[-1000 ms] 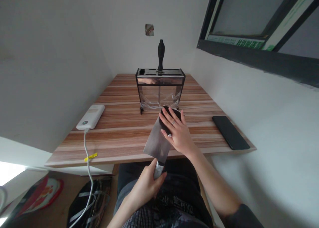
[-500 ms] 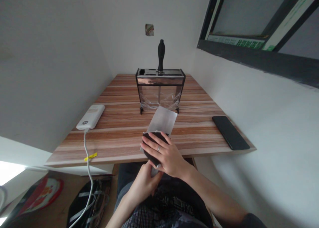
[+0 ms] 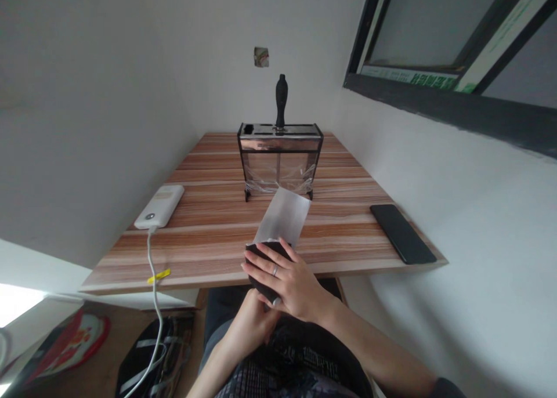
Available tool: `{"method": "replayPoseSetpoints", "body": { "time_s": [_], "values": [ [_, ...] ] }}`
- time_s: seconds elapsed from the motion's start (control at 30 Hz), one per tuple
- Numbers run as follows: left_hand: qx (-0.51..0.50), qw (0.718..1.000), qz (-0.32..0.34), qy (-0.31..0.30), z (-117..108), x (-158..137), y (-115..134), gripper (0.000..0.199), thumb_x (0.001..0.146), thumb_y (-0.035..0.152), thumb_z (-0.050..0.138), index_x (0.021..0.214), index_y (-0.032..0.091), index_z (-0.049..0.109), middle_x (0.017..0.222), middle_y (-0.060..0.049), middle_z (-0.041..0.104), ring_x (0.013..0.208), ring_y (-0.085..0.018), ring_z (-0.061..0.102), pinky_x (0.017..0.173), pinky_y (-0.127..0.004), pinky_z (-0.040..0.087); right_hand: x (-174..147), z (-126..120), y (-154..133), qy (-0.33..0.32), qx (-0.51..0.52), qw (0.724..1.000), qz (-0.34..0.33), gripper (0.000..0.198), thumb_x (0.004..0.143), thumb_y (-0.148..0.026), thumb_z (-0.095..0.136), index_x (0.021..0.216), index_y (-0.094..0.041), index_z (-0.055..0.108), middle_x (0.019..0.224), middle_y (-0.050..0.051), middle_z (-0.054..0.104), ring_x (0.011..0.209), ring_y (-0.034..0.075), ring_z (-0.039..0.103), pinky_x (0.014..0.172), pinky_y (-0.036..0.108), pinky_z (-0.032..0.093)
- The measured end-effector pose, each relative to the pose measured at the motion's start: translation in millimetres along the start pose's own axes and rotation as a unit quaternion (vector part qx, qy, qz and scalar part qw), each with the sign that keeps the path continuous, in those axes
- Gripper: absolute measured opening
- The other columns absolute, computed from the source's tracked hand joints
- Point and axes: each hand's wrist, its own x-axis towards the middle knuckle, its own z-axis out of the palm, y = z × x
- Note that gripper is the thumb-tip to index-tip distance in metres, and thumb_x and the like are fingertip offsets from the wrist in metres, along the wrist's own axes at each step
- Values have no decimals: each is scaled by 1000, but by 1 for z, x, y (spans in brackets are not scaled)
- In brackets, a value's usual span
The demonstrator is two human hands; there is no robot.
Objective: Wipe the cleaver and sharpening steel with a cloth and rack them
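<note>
A flat pale-grey blade, like that of a cleaver [image 3: 282, 215], points away from me over the table's front edge. My left hand [image 3: 256, 318] is closed around its near end, where the handle is hidden by my fingers. On top of the blade lies a dark pad with a thin white edge [image 3: 257, 282]. My right hand [image 3: 288, 279], with a ring on one finger, presses this pad to the blade, fingers laid across it. Just beyond the blade's tip stands a clear-sided knife stand [image 3: 281, 145] with a black handle [image 3: 282, 99] sticking up from its slotted top.
The wood-grained table [image 3: 209, 212] fits between two walls. A white power bank [image 3: 160, 205] with a white cable [image 3: 151, 259] and a yellow tag [image 3: 159, 275] lies left. A black phone [image 3: 402, 232] rests at the right edge. A dark window frame [image 3: 435, 99] juts out upper right.
My right hand has slid the dark pad a little toward me, so more of the blade shows. My left hand keeps its hold. The view has tipped up slightly.
</note>
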Motion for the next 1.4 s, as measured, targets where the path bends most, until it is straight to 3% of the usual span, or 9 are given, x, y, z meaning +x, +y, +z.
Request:
{"method": "replayPoseSetpoints", "body": {
  "time_s": [0.1, 0.17, 0.3, 0.83, 1.1, 1.4],
  "values": [
    [15, 1000, -10, 1, -3, 1, 7, 16, 75, 19, 50, 59, 18, 45, 40, 5, 45, 34, -8, 42, 36, -17, 29, 3, -2, 3, 11, -20, 1000, 19, 54, 96, -41, 34, 145, -22, 25, 153, -2, 21, 143, 18, 12, 117, 47, 0],
    [21, 1000, -14, 5, -4, 0, 12, 8, 78, 24, 52, 73, 17, 51, 44, 6, 48, 35, -9, 43, 37, -18, 32, 6, -4, 7, 22, -36, 998, 36, 55, 95, -40, 35, 146, -22, 23, 153, -1, 21, 143, 19, 11, 117, 48, 0],
    [17, 999, -36, -19, -4, -2, 16, 20, 82, 32, 51, 96, 17, 48, 50, 7, 50, 33, -9, 43, 35, -18, 33, 11, -9, 20, 51, -68, 994, 74, 55, 95, -38, 36, 146, -23, 23, 152, 0, 25, 142, 20, 14, 116, 50, 5],
    [67, 997, -27, -30, -2, -7, 19, 13, 83, 30, 51, 83, 19, 44, 56, 7, 46, 42, -8, 44, 41, -17, 30, 21, -23, 71, 127, -102, 969, 186, 52, 97, -36, 31, 147, -25, 21, 153, 0, 23, 142, 20, 15, 115, 53, 4],
    [46, 997, -50, -38, 0, -6, 18, 17, 82, 33, 52, 84, 19, 43, 53, 8, 45, 36, -8, 42, 36, -17, 28, 16, -21, 59, 111, -106, 975, 163, 54, 96, -36, 32, 147, -24, 19, 153, 1, 22, 143, 20, 13, 115, 51, 6],
    [-1, 998, -56, -35, -2, -4, 14, 22, 82, 34, 52, 96, 17, 46, 47, 9, 47, 31, -9, 41, 33, -18, 32, 10, -3, 24, 68, -70, 991, 97, 54, 95, -38, 34, 146, -22, 25, 153, 0, 21, 142, 20, 13, 116, 47, 12]
  ]
}}
